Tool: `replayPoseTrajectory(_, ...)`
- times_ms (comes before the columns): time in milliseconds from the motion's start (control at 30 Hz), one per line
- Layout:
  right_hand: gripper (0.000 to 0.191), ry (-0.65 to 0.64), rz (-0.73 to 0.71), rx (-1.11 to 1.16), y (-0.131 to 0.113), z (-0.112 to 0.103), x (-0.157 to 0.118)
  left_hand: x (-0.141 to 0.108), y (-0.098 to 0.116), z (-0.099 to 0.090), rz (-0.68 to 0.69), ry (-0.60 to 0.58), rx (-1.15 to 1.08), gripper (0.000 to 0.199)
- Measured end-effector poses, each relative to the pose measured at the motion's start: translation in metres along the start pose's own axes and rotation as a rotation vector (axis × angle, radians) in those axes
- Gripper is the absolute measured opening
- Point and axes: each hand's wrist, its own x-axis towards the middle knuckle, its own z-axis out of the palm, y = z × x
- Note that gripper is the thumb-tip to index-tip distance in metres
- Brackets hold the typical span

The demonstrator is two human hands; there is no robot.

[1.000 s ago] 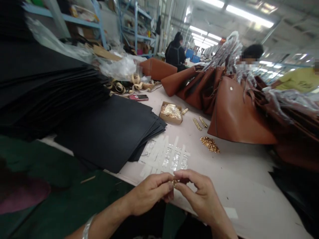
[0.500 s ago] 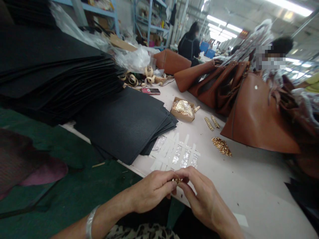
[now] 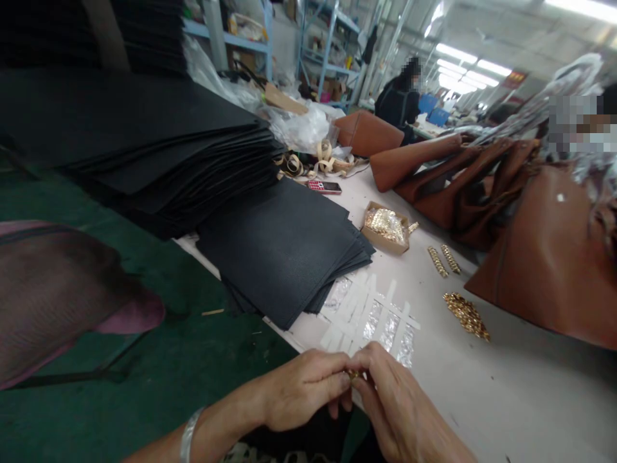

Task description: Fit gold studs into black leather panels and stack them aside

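Note:
Between my fingertips, at the table's near edge, is a small gold chain piece (image 3: pixel 355 373), mostly covered by the fingers. My left hand (image 3: pixel 306 389) pinches it from the left, and my right hand (image 3: pixel 393 399) grips it from the right. Beyond them, clear plastic packets with white strips (image 3: pixel 380 318) lie on the table. A pile of gold chain (image 3: pixel 466 315) sits to the right, with two short gold chain strips (image 3: pixel 438 262) behind it. Farther back stands a small cardboard box (image 3: pixel 385 239) holding gold pieces in plastic.
Black sheets (image 3: pixel 284 244) lie left of the packets, beside a tall black stack (image 3: pixel 159 141). Brown bags (image 3: pixel 554 257) line the right side. A red phone (image 3: pixel 324 186) lies behind the sheets. A draped stool (image 3: pixel 72 289) stands at left; a person (image 3: pixel 399 99) is in the background.
The view has turned left, so the table items appear farther right and slightly lower. Both hands keep their hold on the small gold piece, with little finger movement.

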Motion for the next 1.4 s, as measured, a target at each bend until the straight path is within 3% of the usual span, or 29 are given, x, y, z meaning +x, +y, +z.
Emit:
replayPoseTrajectory(167,0.016,-0.022,-0.089,0.124,-0.004,0.003,0.018,-0.016,-0.01,-0.006,-0.045,0.127,-0.211,0.042)
replayPoseTrajectory(233,0.013,0.023,-0.044,0.215,-0.002,0.006,0.029,-0.025,-0.018,-0.007,-0.068,0.2,-0.292,0.036)
replayPoseTrajectory(300,0.014,0.093,0.118,0.333,0.003,0.013,0.045,-0.035,-0.028,-0.007,-0.09,0.302,-0.343,0.031)
replayPoseTrajectory(400,0.042,0.087,0.442,0.674,0.012,0.026,0.074,-0.052,-0.041,-0.007,-0.116,0.495,-0.38,0.027)
replayPoseTrajectory(500,0.063,0.074,0.598,0.952,0.016,0.037,0.103,-0.067,-0.047,-0.01,-0.133,0.721,-0.42,0.028)
replayPoseTrajectory(633,0.052,0.067,0.615,1.021,0.019,0.041,0.128,-0.079,-0.045,-0.02,-0.129,0.949,-0.467,0.031)
replayPoseTrajectory(800,0.055,0.068,0.575,1.009,0.023,0.043,0.132,-0.079,-0.039,-0.025,-0.076,0.995,-0.529,0.034)
replayPoseTrajectory(1000,0.05,0.071,0.545,0.89,0.024,0.033,0.091,-0.066,-0.033,-0.012,-0.055,1.092,-0.447,0.041)
replayPoseTrajectory(1167,0.042,0.052,0.675,0.836,0.023,0.025,0.021,-0.053,-0.041,0.006,-0.285,1.333,-0.32,0.064)
replayPoseTrajectory(1267,0.033,0.027,0.739,0.857,0.029,0.024,-0.027,-0.043,-0.046,0.014,-0.337,1.235,-0.223,0.061)
replayPoseTrajectory(1333,0.03,0.013,0.813,0.832,0.036,0.022,-0.059,-0.035,-0.044,0.019,-0.349,1.105,-0.202,0.06)
replayPoseTrajectory(1400,0.031,0.081,0.892,0.805,0.043,0.019,-0.087,-0.026,-0.038,0.025,-0.358,0.962,-0.19,0.059)
